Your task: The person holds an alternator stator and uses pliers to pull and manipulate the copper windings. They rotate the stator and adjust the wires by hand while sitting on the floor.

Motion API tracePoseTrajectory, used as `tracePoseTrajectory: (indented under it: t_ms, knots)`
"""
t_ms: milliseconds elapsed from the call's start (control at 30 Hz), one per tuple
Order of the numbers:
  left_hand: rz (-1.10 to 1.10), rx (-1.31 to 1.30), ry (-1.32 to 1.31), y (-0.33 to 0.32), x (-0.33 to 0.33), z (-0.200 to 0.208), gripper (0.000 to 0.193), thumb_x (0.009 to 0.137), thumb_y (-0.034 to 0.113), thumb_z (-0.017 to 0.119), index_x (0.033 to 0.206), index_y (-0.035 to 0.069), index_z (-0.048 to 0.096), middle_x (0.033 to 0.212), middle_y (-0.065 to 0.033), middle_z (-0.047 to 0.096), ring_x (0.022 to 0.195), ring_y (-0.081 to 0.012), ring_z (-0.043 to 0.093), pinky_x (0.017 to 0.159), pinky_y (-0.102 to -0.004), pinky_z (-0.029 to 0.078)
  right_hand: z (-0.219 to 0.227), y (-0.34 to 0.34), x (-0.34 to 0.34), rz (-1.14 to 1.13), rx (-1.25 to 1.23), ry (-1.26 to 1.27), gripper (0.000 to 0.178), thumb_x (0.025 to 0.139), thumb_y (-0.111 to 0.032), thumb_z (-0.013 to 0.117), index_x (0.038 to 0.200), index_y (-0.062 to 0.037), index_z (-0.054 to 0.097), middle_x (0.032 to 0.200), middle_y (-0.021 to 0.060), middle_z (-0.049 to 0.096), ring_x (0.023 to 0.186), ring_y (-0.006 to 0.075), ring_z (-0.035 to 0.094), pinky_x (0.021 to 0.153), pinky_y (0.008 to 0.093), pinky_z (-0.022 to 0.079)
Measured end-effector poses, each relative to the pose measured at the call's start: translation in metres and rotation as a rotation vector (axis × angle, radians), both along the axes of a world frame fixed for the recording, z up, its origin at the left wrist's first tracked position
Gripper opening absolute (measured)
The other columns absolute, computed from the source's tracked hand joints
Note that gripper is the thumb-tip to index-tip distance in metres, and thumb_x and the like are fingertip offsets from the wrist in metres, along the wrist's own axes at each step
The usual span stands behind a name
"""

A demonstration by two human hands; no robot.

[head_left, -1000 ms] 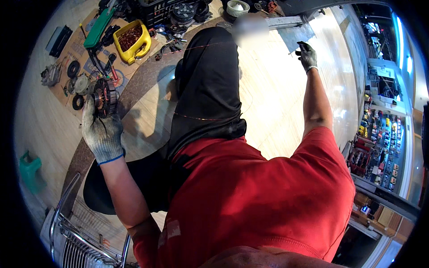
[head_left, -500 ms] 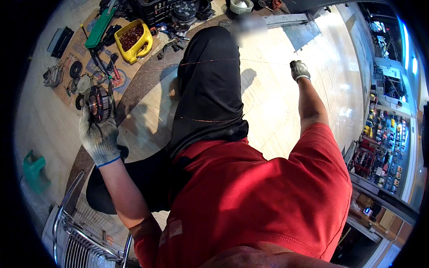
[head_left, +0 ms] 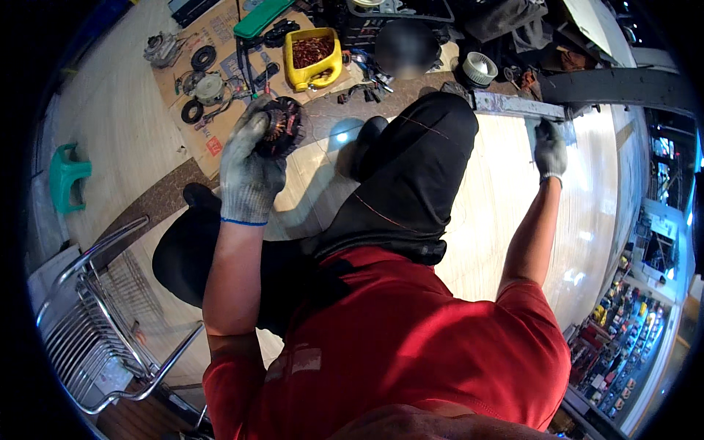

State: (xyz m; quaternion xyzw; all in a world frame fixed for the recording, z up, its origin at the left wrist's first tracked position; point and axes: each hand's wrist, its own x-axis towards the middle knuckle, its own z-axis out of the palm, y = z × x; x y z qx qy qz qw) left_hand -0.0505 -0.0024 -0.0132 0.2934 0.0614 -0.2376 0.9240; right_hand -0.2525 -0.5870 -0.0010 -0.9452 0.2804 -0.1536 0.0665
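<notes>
My left hand (head_left: 251, 176), in a grey-white knit glove with a blue cuff edge, grips a round motor stator (head_left: 281, 129) with dark slots and copper windings. It is raised in front of the cardboard at the left. My right arm reaches out to the far right, where my gloved right hand (head_left: 550, 154) is closed. Thin copper wire (head_left: 425, 128) crosses my raised knee toward that hand and fades against the bright floor. A second stretch of wire lies over my black-trousered thigh.
A cut yellow jug (head_left: 314, 82) of copper pieces stands on the cardboard (head_left: 165, 92) among pulleys, tools and a green-handled tool. A black crate (head_left: 356, 33), a white fan wheel (head_left: 479, 68) and a metal beam (head_left: 517, 106) lie ahead. A green stool (head_left: 67, 176) and chrome chair (head_left: 95, 330) stand left.
My view has swung left. The stator in my left hand has turned and come nearer my knee. My right arm stays stretched out, its hand closed.
</notes>
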Motion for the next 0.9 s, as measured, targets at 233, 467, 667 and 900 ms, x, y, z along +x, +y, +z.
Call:
tracePoseTrajectory:
  t_ms: [233,467,667,900]
  knots:
    - [0.006,0.049,-0.059,-0.004,-0.009,0.013,0.038,0.093,0.007,0.060,0.129,-0.004,0.053,0.115,-0.0179,0.065,0.106,-0.0267,0.068,0.091,-0.0392,0.059,0.105,0.343,0.126,0.841,-0.036,-0.122,0.045,0.091,-0.022,0.067,0.131,-0.0039,0.059,0.110,0.0178,0.067,0.095,0.0293,0.069,0.085,0.0386,0.056]
    - [0.000,0.045,-0.026,-0.008,-0.012,0.028,0.045,0.092,-0.004,0.057,0.135,-0.007,0.046,0.117,-0.0212,0.064,0.099,-0.0243,0.070,0.087,-0.0333,0.061,0.050,0.367,0.167,0.862,-0.023,0.319,0.033,0.097,-0.030,0.056,0.127,-0.0182,0.063,0.089,0.0123,0.070,0.080,0.0331,0.070,0.066,0.0446,0.057]
    - [0.069,0.385,-0.058,-0.016,-0.016,0.036,0.051,0.090,-0.002,0.065,0.137,-0.008,0.046,0.117,-0.0182,0.064,0.101,-0.0208,0.068,0.084,-0.0299,0.059,0.067,0.368,0.163,0.943,-0.265,0.119,0.025,0.084,-0.014,0.060,0.108,-0.0136,0.064,0.074,0.0086,0.066,0.066,0.0258,0.069,0.053,0.0390,0.055]
    - [0.247,0.378,0.078,-0.016,-0.009,0.018,0.027,0.095,-0.001,0.059,0.122,-0.003,0.057,0.111,-0.0154,0.067,0.099,-0.0246,0.070,0.086,-0.0374,0.061,0.070,0.390,0.123,1.040,-0.227,0.228,0.016,0.078,-0.015,0.060,0.093,-0.0113,0.062,0.068,0.0090,0.064,0.062,0.0280,0.069,0.048,0.0425,0.055]
